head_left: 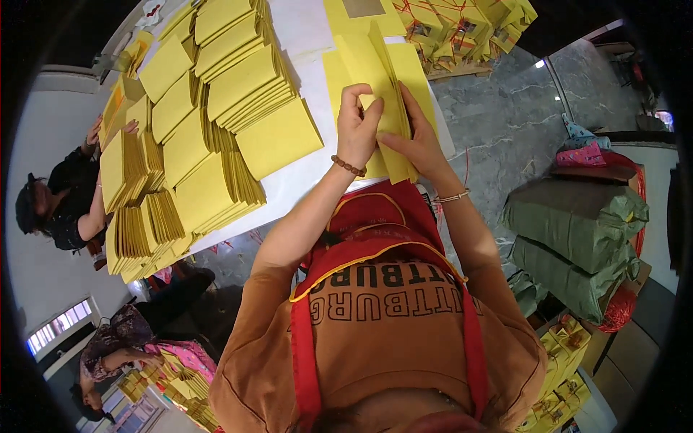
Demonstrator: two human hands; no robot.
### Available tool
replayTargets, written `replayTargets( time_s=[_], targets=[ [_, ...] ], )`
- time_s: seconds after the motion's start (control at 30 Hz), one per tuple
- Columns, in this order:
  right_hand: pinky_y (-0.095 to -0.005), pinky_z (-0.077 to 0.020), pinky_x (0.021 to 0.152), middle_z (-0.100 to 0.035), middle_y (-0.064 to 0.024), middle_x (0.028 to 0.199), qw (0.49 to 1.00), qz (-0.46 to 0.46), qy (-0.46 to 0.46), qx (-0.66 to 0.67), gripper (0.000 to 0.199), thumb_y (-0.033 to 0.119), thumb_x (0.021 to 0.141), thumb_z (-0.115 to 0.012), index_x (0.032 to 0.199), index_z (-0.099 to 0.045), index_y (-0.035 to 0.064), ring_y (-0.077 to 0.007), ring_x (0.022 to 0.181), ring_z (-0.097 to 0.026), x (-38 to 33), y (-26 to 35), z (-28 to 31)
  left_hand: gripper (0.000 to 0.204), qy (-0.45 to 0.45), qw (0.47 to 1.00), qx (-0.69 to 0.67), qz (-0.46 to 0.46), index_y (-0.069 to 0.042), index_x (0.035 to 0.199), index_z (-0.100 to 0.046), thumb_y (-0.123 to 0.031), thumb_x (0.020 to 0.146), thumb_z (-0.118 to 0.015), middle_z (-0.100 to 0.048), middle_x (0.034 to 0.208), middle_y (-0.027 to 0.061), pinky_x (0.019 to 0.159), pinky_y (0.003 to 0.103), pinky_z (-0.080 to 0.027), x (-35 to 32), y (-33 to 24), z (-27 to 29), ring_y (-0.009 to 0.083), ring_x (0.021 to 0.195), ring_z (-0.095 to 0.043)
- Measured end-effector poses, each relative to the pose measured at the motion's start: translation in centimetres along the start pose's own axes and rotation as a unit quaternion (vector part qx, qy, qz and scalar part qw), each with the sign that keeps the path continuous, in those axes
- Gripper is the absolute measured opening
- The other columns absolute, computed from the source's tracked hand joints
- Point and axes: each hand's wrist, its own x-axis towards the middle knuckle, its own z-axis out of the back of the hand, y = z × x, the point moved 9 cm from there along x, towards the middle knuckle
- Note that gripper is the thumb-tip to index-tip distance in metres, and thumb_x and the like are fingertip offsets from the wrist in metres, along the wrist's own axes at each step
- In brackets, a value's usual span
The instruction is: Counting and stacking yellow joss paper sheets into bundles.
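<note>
A folded yellow paper sheet [392, 119] stands partly raised in front of me, at the near edge of the white table. My left hand [357, 126] has its fingers curled against the left face of the fold, its thumb pointing up beside them. On the other side, my right hand [420, 141] grips the paper, thumb across the front and fingers along the right face. Under it, more yellow paper [426, 94] lies flat on the table. Close by on the left is a flat folded yellow piece [280, 137], at the end of a row.
Overlapping stacks of folded yellow paper [184, 137] cover the table's left side. Tied yellow bundles [462, 32] sit beyond at the right. Dark green wrapped bales [574, 224] stand on the right. A person [68, 191] reaches toward the stacks; another person [119, 350] works at lower left.
</note>
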Motion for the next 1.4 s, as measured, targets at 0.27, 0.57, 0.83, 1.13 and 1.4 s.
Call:
replayTargets(
  time_s=[0.27,0.57,0.83,1.13,1.4],
  targets=[
    [-0.0309,-0.0329,0.097,-0.032,-0.0166,0.132,0.999,0.016,0.008,-0.045,0.091,0.017,0.068,-0.073,0.135,-0.017,-0.0038,-0.0222,0.121,-0.034,0.0,-0.3,0.0,0.034,0.023,0.998,0.028,-0.042,-0.003,0.116,-0.050,-0.011,0.083,-0.049,-0.057,0.090,0.0055,0.058,0.019,-0.036,0.2,-0.7,-0.1,0.0057,0.073,-0.048],
    [-0.0317,-0.0322,0.098,-0.031,-0.0156,0.133,0.999,0.005,0.007,-0.035,0.091,0.017,0.067,-0.073,0.136,-0.018,-0.0011,-0.0223,0.122,-0.034,0.0,-0.5,0.2,0.037,0.010,0.998,0.048,-0.035,-0.002,0.109,-0.054,-0.020,0.078,-0.064,-0.055,0.067,-0.0009,0.042,0.020,-0.027,-0.1,-1.3,-0.6,0.0028,0.047,-0.037],
    [-0.0294,-0.0318,0.098,-0.031,-0.0131,0.134,1.000,-0.008,0.008,-0.016,0.086,0.010,0.071,-0.068,0.137,-0.015,0.0002,-0.0191,0.121,-0.034,-0.2,0.0,-0.2,0.029,0.010,0.996,0.058,-0.064,-0.002,0.105,-0.054,-0.016,0.080,-0.061,-0.052,0.065,-0.0028,0.044,0.019,-0.027,0.2,-0.5,0.1,0.0023,0.050,-0.037],
    [-0.0310,-0.0306,0.098,-0.032,-0.0173,0.132,1.000,0.019,0.002,-0.023,0.082,0.017,0.074,-0.067,0.134,-0.017,-0.0060,-0.0218,0.121,-0.035,0.0,-0.3,-0.2,0.023,-0.065,0.994,0.026,-0.087,-0.001,0.104,-0.054,-0.006,0.082,-0.053,-0.055,0.089,0.0034,0.067,0.022,-0.039,-0.4,-1.5,0.6,0.0092,0.079,-0.050],
    [-0.0324,-0.0307,0.099,-0.031,-0.0189,0.133,0.996,0.035,-0.001,-0.088,0.085,0.021,0.071,-0.070,0.135,-0.019,-0.0042,-0.0241,0.122,-0.033,0.1,-0.3,-0.1,0.035,0.011,1.000,0.010,0.001,0.000,0.112,-0.053,-0.010,0.079,-0.059,-0.056,0.105,0.0095,0.084,0.026,-0.040,0.0,-0.3,0.0,0.0167,0.098,-0.052]
  ],
)
